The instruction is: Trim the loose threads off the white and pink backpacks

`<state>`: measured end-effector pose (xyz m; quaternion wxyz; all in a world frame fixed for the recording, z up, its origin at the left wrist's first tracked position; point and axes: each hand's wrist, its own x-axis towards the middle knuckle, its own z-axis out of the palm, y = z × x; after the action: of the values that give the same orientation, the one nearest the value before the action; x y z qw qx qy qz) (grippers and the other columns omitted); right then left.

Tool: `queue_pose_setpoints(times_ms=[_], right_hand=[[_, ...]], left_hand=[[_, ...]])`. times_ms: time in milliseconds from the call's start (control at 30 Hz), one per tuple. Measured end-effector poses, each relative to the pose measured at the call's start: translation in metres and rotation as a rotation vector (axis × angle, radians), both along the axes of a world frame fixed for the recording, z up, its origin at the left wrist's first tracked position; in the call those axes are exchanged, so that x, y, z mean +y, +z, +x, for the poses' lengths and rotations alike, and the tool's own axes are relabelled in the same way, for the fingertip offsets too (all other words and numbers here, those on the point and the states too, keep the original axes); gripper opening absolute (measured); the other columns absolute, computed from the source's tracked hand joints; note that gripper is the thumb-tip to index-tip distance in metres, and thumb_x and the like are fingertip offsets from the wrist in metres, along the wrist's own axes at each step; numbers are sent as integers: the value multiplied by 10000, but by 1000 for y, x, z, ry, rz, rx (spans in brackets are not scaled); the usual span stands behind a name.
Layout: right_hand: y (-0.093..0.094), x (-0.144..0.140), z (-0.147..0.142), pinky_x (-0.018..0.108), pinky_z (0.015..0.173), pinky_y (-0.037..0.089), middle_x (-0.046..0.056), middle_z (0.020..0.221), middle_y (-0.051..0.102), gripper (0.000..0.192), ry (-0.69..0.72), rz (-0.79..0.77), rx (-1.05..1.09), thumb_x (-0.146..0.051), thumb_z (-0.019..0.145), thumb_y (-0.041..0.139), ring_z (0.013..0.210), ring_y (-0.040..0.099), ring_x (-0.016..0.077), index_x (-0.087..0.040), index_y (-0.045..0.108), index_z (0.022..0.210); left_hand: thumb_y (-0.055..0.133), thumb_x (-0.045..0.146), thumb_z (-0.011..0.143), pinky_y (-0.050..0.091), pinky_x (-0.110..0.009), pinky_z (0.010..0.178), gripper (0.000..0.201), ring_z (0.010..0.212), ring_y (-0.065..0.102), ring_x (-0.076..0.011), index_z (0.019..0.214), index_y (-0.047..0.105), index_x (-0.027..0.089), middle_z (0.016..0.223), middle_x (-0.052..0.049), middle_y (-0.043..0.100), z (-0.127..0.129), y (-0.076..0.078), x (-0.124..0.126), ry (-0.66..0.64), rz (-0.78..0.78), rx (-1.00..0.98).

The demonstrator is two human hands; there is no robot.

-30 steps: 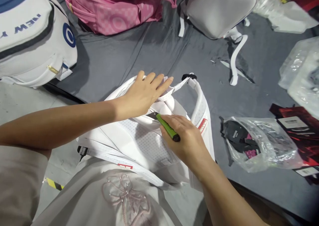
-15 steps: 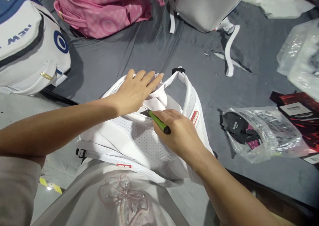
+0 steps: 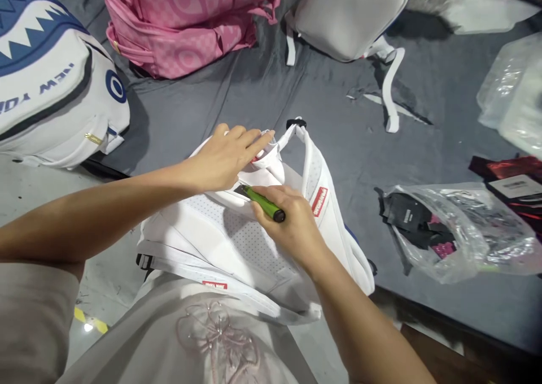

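A white backpack point(image 3: 237, 226), its dotted mesh panel upward, lies at the table edge against my body. My left hand point(image 3: 226, 157) presses on its top part, fingers stretched out and slightly spread over the white fabric; its thumb is partly hidden. In my closed right hand point(image 3: 288, 217) is a green-handled utility knife point(image 3: 266, 203) with a black end. Its dark, flat tip meets the fabric just beside my left hand. Right of the knife runs a shoulder strap point(image 3: 311, 169) bearing a red label, with a black buckle at its top.
A white and blue backpack point(image 3: 46, 90) stands at left, a pink backpack point(image 3: 190, 28) behind it. Farther right is a light grey bag point(image 3: 347, 17) with loose straps. Clear plastic bags point(image 3: 474, 231) and a black item lie on the dark cloth-covered table point(image 3: 178, 113) at right.
My right hand has shifted slightly left with the knife, closer to my left hand. The left hand stays on the bag. The view has moved a little.
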<state>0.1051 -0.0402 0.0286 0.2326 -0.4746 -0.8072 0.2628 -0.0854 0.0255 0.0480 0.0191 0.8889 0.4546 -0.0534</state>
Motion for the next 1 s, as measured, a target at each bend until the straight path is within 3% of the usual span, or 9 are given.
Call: queue_pose_setpoints(times_ms=[167,500,1000], right_hand=[[-7,-6,-12,420,859,514,75,973,768,227,-92,43,10,-272,891,587,887,689,252,-186,727,1048],[3,-12,-29,394,776,517,58,849,757,207,-208,51,-79,-276,865,570,801,687,252,-218,745,959],[4,-13,-32,424,816,509,74,905,768,237,-195,54,-134,-293,865,566,837,693,269,-217,745,1000]], left_hand=[[560,266,899,294,-454,1093,853,1404,357,-331,1595,75,183,1616,-145,285,-1,-4,-1,10,26,-25],[601,257,878,326,-474,1086,849,1433,311,-338,1589,141,196,1643,-148,230,-2,-3,-8,103,48,-25],[583,253,871,351,-451,1048,846,1397,355,-334,1591,143,194,1639,-131,246,-3,-6,-9,103,74,-31]])
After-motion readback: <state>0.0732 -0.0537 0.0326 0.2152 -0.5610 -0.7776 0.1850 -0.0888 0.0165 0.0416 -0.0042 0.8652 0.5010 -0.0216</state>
